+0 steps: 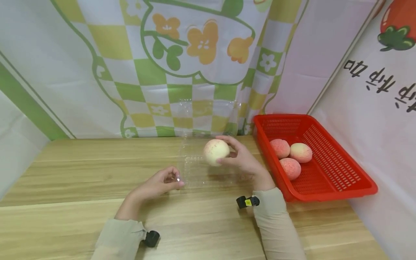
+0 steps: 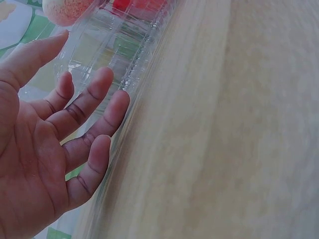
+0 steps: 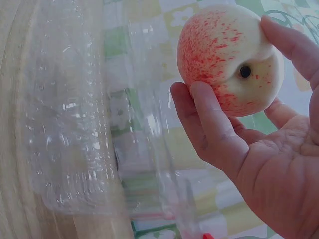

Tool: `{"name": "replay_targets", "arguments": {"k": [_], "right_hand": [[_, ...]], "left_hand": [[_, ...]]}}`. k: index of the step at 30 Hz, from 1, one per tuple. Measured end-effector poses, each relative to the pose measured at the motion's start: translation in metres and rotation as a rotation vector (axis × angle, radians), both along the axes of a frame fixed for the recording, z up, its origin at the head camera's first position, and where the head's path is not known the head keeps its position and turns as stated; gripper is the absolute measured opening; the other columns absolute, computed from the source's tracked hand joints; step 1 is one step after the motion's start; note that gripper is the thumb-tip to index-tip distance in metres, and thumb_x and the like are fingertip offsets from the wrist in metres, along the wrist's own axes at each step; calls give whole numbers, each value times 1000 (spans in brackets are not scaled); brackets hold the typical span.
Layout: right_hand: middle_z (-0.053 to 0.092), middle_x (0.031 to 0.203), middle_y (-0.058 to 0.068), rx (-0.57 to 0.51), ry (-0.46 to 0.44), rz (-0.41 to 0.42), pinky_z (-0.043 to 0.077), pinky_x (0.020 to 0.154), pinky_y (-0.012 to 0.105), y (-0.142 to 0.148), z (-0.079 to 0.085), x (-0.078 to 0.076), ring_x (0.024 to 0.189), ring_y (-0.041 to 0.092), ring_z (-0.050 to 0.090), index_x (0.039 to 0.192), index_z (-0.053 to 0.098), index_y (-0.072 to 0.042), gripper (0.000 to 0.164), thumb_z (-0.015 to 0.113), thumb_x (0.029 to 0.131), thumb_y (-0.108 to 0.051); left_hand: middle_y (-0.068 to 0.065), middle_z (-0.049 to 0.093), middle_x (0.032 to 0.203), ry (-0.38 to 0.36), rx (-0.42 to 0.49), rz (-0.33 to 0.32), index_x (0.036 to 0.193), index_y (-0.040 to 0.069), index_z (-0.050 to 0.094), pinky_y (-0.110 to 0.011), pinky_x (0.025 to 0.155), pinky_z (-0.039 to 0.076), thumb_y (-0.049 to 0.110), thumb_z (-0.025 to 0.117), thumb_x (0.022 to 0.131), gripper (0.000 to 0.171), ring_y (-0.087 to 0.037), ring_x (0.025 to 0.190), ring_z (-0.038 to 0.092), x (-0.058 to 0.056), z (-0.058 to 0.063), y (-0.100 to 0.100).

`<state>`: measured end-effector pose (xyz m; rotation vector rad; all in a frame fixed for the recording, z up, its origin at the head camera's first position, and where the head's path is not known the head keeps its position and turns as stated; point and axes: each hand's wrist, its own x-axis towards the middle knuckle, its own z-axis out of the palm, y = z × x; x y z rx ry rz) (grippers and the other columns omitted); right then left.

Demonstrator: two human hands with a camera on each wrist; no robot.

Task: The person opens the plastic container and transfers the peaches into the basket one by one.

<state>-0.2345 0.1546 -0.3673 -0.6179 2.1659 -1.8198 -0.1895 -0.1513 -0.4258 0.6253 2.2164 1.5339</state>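
Note:
My right hand grips a cream peach with red speckles between thumb and fingers. In the right wrist view, a small dark spot shows in the hollow of the peach. It is held over a clear plastic clamshell box, whose lid stands up at the back. At the box's front left corner is my left hand, fingers loosely bent. The left wrist view shows its fingertips right at the box's edge and the thumb apart, with nothing held.
A red plastic basket stands to the right of the box. In it lie three peaches, two pinkish and one paler. The wooden table meets a patterned curtain at the back.

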Motion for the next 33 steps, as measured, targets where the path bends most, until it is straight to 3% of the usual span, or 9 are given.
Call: {"name": "replay_targets", "arguments": {"k": [8, 16, 27, 33], "right_hand": [[38, 151, 14, -7, 10, 0, 55, 88, 36, 8, 9, 1, 118, 39, 58, 146, 41, -9, 69, 70, 85, 6], [44, 148, 12, -9, 17, -63, 55, 84, 30, 19, 25, 3, 117, 34, 59, 148, 40, -9, 71, 71, 85, 6], [49, 143, 8, 33, 138, -157, 52, 93, 26, 36, 49, 10, 120, 27, 55, 146, 43, -11, 71, 73, 83, 5], [49, 141, 4, 47, 139, -185, 52, 90, 29, 49, 59, 18, 119, 27, 56, 145, 46, -20, 69, 76, 85, -2]], "left_hand": [[-11, 59, 102, -8, -13, 15, 107, 1, 47, -31, 75, 50, 20, 64, 97, 27, -23, 97, 63, 1, 0, 0], [-12, 59, 103, -5, -9, 10, 108, 0, 47, -32, 78, 51, 20, 64, 97, 27, -24, 98, 64, 0, 1, 0], [-13, 60, 104, -8, -17, 9, 108, 1, 47, -31, 73, 50, 21, 64, 97, 29, -24, 99, 64, -1, 1, -1], [-12, 60, 104, -8, -1, 13, 108, 1, 48, -33, 79, 51, 21, 64, 97, 29, -23, 99, 64, 0, -1, 1]]}}
